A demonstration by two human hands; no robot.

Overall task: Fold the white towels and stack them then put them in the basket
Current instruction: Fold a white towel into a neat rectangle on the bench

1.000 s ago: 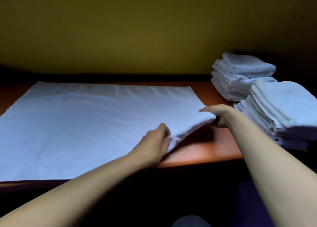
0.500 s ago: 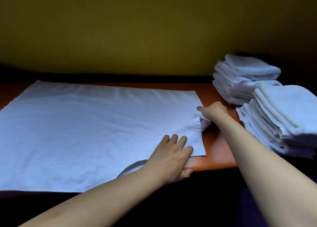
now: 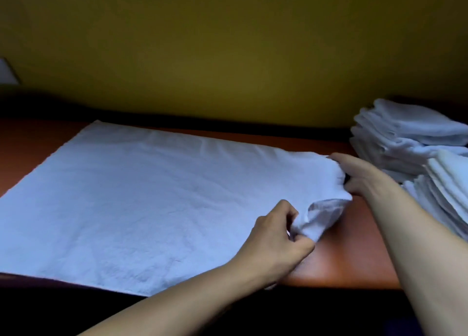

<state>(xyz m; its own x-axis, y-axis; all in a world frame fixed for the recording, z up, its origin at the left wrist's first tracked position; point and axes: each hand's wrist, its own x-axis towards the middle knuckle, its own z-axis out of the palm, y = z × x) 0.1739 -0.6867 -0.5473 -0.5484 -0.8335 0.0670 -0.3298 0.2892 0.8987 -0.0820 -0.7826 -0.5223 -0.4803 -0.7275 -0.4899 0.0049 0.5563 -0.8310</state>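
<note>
A large white towel (image 3: 141, 198) lies spread flat on the orange-brown table (image 3: 354, 259). My left hand (image 3: 276, 242) pinches the towel's near right corner, which is bunched and lifted off the table. My right hand (image 3: 362, 176) grips the far right corner of the same towel. Two stacks of folded white towels stand at the right: a far stack (image 3: 402, 138) and a nearer stack (image 3: 448, 198). No basket is in view.
A yellow-green wall (image 3: 228, 51) rises behind the table. The table's front edge runs below my left hand, with darkness beneath it. Bare tabletop shows between the towel's right edge and the folded stacks.
My left hand lay flat on the towel half a second ago; now it has closed on the near right corner and raised it. My right hand has taken the far right corner.
</note>
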